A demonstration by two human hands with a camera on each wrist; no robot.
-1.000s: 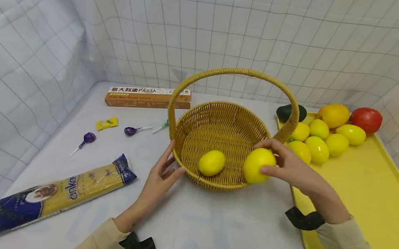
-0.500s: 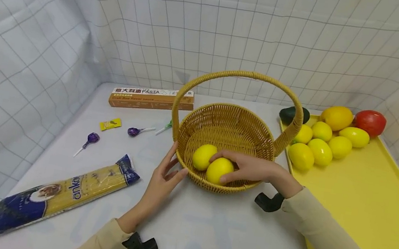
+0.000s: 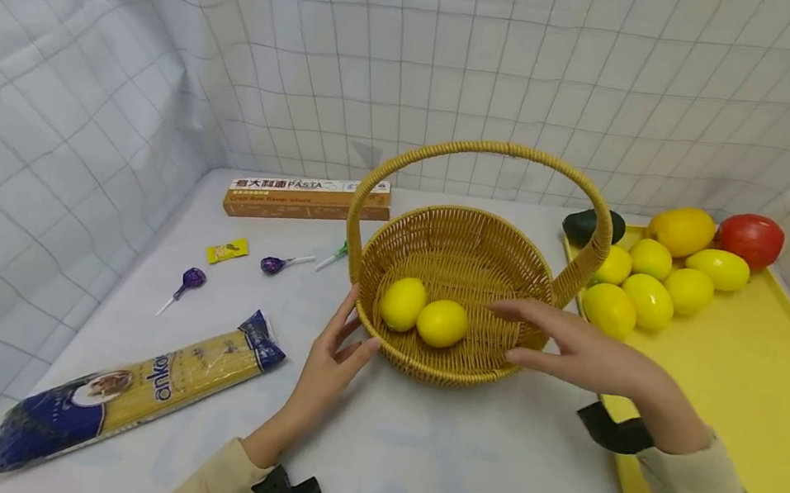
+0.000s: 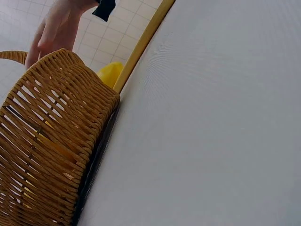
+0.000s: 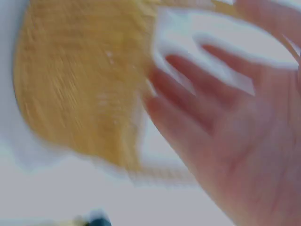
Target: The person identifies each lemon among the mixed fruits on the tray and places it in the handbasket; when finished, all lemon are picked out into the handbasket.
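Observation:
A round wicker basket with a tall arched handle stands mid-table. Two lemons lie against each other inside it: one lemon by the left wall, the other lemon to its right. At the basket's left front my left hand rests against the outside, index finger and thumb touching near the rim. Over the basket's right rim my right hand hovers, fingers extended and thumb apart, holding nothing. In the right wrist view the basket is blurred beyond the spread right hand.
On the right, a yellow tray bears several lemons, an orange-yellow fruit and a red fruit. A dark green fruit sits at its far-left corner. Leftward lie a pasta box, lollipops, a yellow packet and spaghetti.
My right hand carried a lemon into the basket, let go of it beside the first lemon, and drew back to the right. My left hand stays at the basket.

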